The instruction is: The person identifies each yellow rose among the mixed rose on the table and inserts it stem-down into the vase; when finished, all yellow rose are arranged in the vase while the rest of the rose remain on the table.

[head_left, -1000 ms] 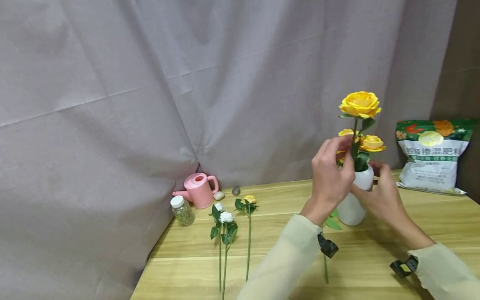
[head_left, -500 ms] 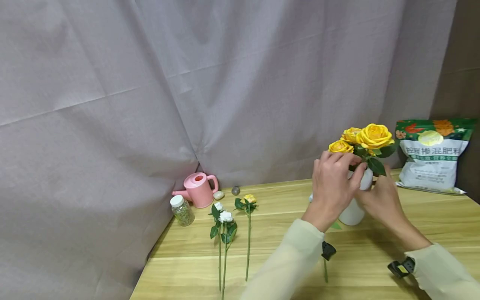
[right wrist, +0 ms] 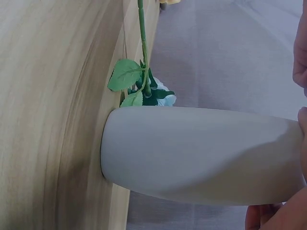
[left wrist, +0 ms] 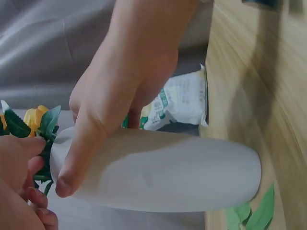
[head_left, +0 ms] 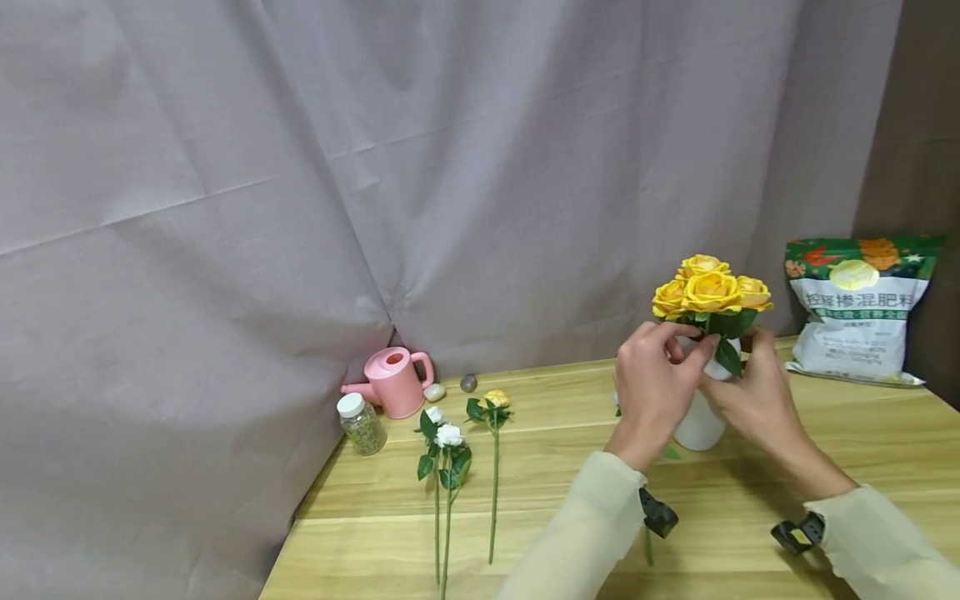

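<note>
Several yellow roses (head_left: 711,292) cluster above the mouth of a white vase (head_left: 699,425), which stands upright on the table. With thumb and index finger my left hand (head_left: 654,392) pinches the front rose just under its bloom, beside a dark green leaf. My right hand (head_left: 761,396) grips the vase neck; in the left wrist view its thumb (left wrist: 76,167) lies across the white surface. A pale blue flower (right wrist: 165,96) with green leaves (right wrist: 125,75) lies beside the vase base. In the head view my left arm mostly covers it. The stems inside the vase are hidden.
Two white roses (head_left: 448,435) and a yellow rose (head_left: 495,400) lie on the wooden table (head_left: 375,533). Behind them are a pink watering can (head_left: 397,383), a lidded jar (head_left: 363,429) and two stones (head_left: 435,392). A fertilizer bag (head_left: 858,317) stands back right.
My left hand has lowered the tall yellow rose into the vase, so its bloom now sits among the others. My right hand has stayed on the vase neck.
</note>
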Tool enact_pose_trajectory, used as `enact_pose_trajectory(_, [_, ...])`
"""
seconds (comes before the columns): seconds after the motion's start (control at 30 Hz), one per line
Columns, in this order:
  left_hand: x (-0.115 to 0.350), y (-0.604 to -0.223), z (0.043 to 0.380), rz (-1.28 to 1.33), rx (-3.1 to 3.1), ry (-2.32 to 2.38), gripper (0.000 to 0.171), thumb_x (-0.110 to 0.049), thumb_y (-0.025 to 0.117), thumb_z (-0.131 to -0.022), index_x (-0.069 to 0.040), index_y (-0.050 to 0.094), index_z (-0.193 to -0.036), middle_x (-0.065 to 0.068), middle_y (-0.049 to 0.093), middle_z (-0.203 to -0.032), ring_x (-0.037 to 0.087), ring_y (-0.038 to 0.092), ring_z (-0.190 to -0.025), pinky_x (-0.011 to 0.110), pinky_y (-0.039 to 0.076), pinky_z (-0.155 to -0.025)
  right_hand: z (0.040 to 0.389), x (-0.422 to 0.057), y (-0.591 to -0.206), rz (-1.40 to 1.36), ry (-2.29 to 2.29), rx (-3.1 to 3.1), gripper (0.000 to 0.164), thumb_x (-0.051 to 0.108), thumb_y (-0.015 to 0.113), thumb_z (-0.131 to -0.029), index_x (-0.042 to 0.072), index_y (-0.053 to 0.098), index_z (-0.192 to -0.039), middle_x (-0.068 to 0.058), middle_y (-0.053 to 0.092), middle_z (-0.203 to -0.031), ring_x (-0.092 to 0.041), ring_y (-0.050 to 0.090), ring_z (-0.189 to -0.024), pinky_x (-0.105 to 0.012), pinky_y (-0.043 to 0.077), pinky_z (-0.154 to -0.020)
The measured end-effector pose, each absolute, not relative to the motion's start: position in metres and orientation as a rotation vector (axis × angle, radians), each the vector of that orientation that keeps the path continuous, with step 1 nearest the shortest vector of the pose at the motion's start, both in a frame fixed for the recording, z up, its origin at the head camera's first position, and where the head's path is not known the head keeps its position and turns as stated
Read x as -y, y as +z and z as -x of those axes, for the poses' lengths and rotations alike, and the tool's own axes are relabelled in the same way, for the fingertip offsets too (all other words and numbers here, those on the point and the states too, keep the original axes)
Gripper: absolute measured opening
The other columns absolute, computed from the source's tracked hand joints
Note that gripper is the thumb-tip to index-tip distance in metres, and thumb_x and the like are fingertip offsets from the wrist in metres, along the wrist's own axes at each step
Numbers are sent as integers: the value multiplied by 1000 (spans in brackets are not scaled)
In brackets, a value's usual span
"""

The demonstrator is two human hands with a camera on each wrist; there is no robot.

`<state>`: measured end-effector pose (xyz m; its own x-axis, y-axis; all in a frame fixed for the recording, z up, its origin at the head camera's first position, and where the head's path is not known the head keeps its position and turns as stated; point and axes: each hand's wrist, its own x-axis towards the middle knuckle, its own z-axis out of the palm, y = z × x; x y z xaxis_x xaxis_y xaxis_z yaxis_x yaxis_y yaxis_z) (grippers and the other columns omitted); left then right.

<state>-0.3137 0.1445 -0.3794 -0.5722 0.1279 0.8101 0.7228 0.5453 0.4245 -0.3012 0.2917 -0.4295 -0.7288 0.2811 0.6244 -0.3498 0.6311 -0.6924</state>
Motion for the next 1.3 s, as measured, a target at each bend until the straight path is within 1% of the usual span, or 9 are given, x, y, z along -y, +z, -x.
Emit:
enact_pose_trajectory(0.07, [-145,-379,315,689,1998,-1057,21,-46,72,-91,-27,78,-90,-16,51,-65,-11,37,-58,4,29,-49,302,-291,-429,-50,1111,2122,83,21,82,-82,-1,35,-146,-27,51,-134,-24,50,-113,1,33,-76])
enact_pose_trajectory(0.2, [-145,-379,317,684,2005,-1078,18,-43,72,-92,-26,79,-87,-16,48,-63,-10,36,-55,5,27,-47,301,-291,-428,-16,1067,2135,84,25,82,-81,-4,34,-144,-31,49,-131,-40,52,-110,-1,31,-72])
enact_pose_trajectory(0.33, [-144,-380,319,676,2046,-1129,18,-43,72,-92,-27,79,-89,-15,46,-60,-8,34,-53,8,25,-43,300,-288,-429,-2,1004,2127,84,25,83,-80,-7,35,-141,-32,50,-124,-41,53,-104,-8,31,-69])
enact_pose_trajectory(0.57, [-141,-381,320,670,1938,-1275,25,-50,73,-89,-27,80,-90,-11,42,-56,-7,30,-51,10,23,-44,297,-288,-430,11,1038,2140,94,29,87,-78,-4,32,-146,-34,49,-132,-44,49,-116,-34,37,-82])
enact_pose_trajectory(0.8, [-142,-383,326,669,1925,-1159,21,-45,71,-92,-27,80,-87,-12,39,-56,-7,26,-50,10,19,-44,296,-287,-428,46,1078,2142,96,32,86,-78,-6,30,-146,-36,46,-135,-48,47,-118,-58,39,-86])
enact_pose_trajectory(0.9, [-141,-384,330,670,1966,-1148,18,-42,71,-93,-27,80,-87,-11,37,-55,-5,26,-50,12,17,-42,298,-286,-427,47,1077,2131,95,32,87,-76,-5,31,-143,-34,48,-132,-47,49,-116,-60,40,-86])
enact_pose_trajectory(1.13, [-139,-384,332,686,2036,-1163,14,-39,71,-93,-29,78,-87,-12,40,-55,-6,30,-49,13,20,-39,300,-287,-426,31,1080,2129,95,32,88,-76,-2,30,-143,-32,50,-132,-45,50,-114,-46,39,-82])
enact_pose_trajectory(1.27, [-136,-384,334,703,2066,-1202,16,-38,69,-94,-26,77,-86,-12,43,-55,-6,33,-50,12,24,-40,303,-290,-425,-20,1068,2140,100,32,89,-75,8,29,-152,-28,48,-135,-41,49,-116,-50,39,-84])
enact_pose_trajectory(1.3, [-135,-383,335,708,2068,-1231,17,-37,69,-95,-25,78,-86,-12,46,-56,-6,35,-51,11,26,-41,304,-291,-426,-38,1056,2146,99,32,88,-75,11,31,-153,-26,49,-133,-38,49,-114,-46,40,-83])
